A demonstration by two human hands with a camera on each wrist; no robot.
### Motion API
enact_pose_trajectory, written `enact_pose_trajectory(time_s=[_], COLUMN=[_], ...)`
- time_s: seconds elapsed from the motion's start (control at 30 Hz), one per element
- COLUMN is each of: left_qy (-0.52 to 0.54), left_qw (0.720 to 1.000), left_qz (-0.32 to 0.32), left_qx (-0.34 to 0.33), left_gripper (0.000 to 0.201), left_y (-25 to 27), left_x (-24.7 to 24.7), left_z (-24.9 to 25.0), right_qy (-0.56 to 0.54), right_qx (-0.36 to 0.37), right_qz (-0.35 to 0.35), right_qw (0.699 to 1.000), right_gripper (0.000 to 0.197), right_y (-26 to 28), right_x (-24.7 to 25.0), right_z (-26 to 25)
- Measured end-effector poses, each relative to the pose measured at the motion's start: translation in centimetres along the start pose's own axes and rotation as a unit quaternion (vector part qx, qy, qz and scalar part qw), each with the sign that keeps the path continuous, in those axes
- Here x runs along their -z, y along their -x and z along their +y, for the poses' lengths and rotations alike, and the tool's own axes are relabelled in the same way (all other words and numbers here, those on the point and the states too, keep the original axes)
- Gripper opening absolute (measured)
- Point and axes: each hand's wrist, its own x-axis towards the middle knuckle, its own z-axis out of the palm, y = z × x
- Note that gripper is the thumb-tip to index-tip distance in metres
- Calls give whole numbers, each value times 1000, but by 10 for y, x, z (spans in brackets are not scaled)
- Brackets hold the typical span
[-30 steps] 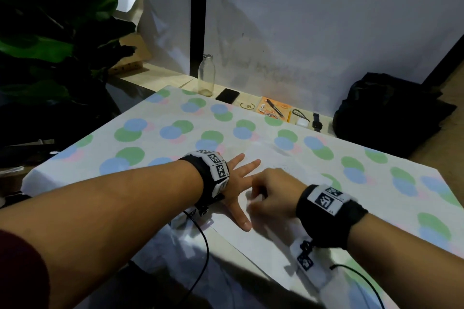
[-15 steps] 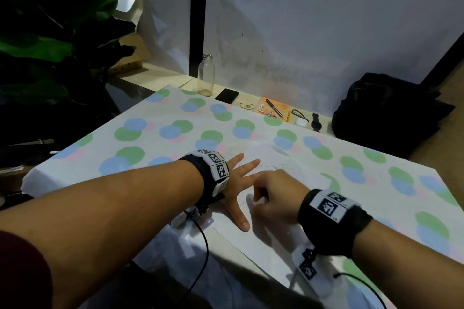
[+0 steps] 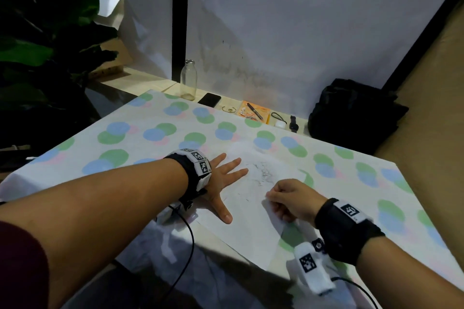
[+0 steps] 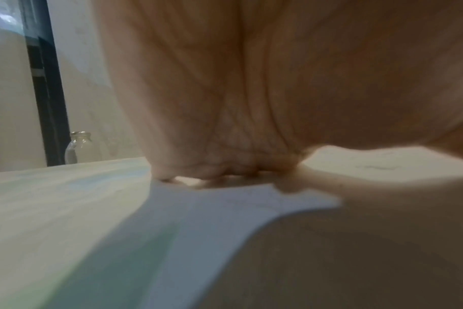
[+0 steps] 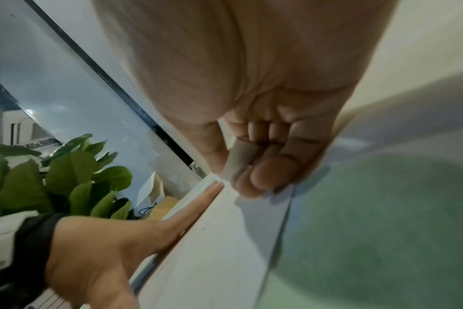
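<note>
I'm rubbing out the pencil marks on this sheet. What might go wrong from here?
1. The left hand presses flat on the left part of the sheet only. The side by the right hand lies free, so hard rubbing may buckle or tear it.
2. The right hand only pinches the small eraser, which might slip out.
3. The pencil marks lie between both hands, so a dragging palm may smear them.

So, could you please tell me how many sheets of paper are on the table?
1: the sheet of paper lies on the spotted tablecloth, pressed by the left hand, with the right hand holding an eraser to it. Others beneath could be hidden.
</note>
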Motion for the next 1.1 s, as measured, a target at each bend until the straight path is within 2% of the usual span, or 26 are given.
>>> enact_pose_trajectory(time_s=[0.17,0.23,0.37,0.47,0.53,0.6,0.7,0.83,0.9,0.97,1.03,1.1], left_qy=[-46,-29,-44,-51,-38,-16,-11,-36,-43,-6,22,-1], left_qw=[999,999,996,993,996,998,997,999,995,991,994,1000], left_qz=[7,-8,-19,-24,15,59,58,-2,-27,-47,-25,5], left_qx=[0,-18,-71,-100,-79,-16,40,-35,-90,-127,-102,-29], left_gripper=[123,116,115,111,109,113,120,122,115,105,101,105], left_y=[19,28,42,43,34,16,-8,3,16,27,29,23], left_x=[-1,-8,-17,-8,8,22,21,8,12,24,36,37], left_z=[21,35,58,71,69,59,55,78,84,82,72,61], right_qy=[-102,-97,-83,-93,-101,-114,-109,-149,-166,-173,-158,-138], right_qx=[-23,-32,-44,-47,-47,-51,-55,-51,-50,-51,-43,-37], right_qz=[-31,-40,-31,-27,-23,-15,-23,-17,-13,-14,-13,-12], right_qw=[994,994,995,994,994,992,992,987,985,983,986,990], right_gripper=[22,26,27,26,26,28,28,25,25,25,25,30], right_y=[2,1,-1,0,1,2,2,-1,-3,-4,-5,-5], right_x=[2,1,0,0,0,0,-1,-1,-3,-3,-3,-2], right_z=[0,-2,-2,-2,-2,-2,-2,5,8,9,9,9])
